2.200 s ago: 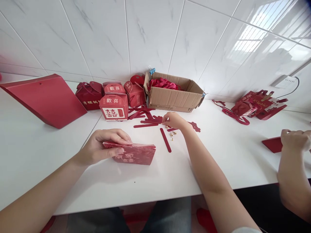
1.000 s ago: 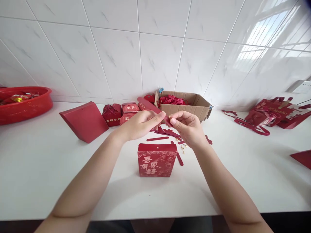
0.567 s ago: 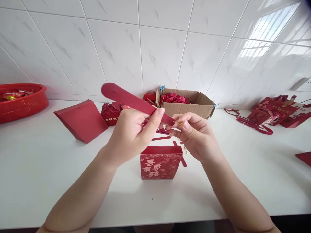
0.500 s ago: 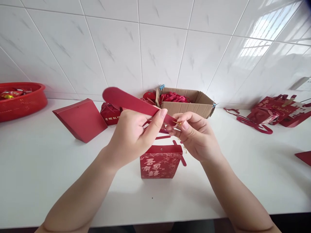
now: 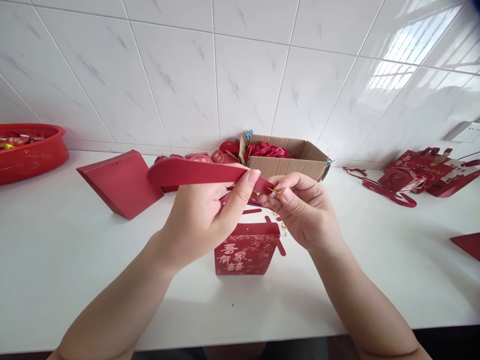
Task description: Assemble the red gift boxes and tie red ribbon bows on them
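Observation:
My left hand (image 5: 210, 210) pinches a dark red strap (image 5: 198, 171) between thumb and fingers; its rounded end sticks out to the left. At the strap's right end my right hand (image 5: 303, 207) holds a small gold brad (image 5: 275, 191), its thin prongs pointing left at the strap. Whether the prongs pass through the strap I cannot tell. Below both hands a red gift box (image 5: 245, 252) with white lettering stands upright on the table. A hole shows near its top edge. Several loose gold brads (image 5: 284, 227) and short red strips lie behind it.
A cardboard box (image 5: 288, 167) of red ribbon stands against the tiled wall. A plain red box (image 5: 122, 185) and a red basin (image 5: 33, 155) are on the left. Finished-looking red bags (image 5: 423, 170) and a ribbon loop (image 5: 390, 194) lie on the right of the white table (image 5: 172, 320).
The strap's free left end has dropped and now lies more level and bent. Both hands keep their grips near the strap's right end. The view has shifted slightly.

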Motion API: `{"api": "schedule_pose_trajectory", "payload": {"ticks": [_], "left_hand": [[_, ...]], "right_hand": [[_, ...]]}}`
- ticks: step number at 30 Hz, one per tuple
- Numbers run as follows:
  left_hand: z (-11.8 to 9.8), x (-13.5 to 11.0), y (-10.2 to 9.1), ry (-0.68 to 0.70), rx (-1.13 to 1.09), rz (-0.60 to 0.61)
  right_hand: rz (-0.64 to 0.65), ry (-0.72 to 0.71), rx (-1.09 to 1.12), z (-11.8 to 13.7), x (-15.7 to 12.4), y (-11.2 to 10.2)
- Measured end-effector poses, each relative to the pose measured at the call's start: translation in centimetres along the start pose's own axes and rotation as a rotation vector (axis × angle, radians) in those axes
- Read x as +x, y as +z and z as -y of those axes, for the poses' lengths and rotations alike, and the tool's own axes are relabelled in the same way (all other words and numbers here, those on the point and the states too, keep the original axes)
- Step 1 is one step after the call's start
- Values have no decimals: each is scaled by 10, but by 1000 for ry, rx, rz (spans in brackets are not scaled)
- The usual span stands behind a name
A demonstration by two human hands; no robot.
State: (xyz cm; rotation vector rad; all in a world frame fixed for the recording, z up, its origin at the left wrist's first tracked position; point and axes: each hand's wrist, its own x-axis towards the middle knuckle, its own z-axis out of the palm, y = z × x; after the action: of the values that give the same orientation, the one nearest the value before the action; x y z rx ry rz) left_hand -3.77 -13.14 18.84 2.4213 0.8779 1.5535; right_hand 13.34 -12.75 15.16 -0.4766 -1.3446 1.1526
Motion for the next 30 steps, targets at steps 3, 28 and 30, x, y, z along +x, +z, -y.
{"api": "schedule_pose_trajectory", "payload": {"ticks": [3, 28, 30], "left_hand": [[1, -1, 0, 10, 9, 11], [9, -4, -3, 232, 34, 166], [12, -3, -7, 279, 26, 193]], "right_hand": [[11, -20, 2, -1, 0, -1], [-273, -883, -752, -10, 0, -6], [-257, -984, -810, -6, 1, -9]]}}
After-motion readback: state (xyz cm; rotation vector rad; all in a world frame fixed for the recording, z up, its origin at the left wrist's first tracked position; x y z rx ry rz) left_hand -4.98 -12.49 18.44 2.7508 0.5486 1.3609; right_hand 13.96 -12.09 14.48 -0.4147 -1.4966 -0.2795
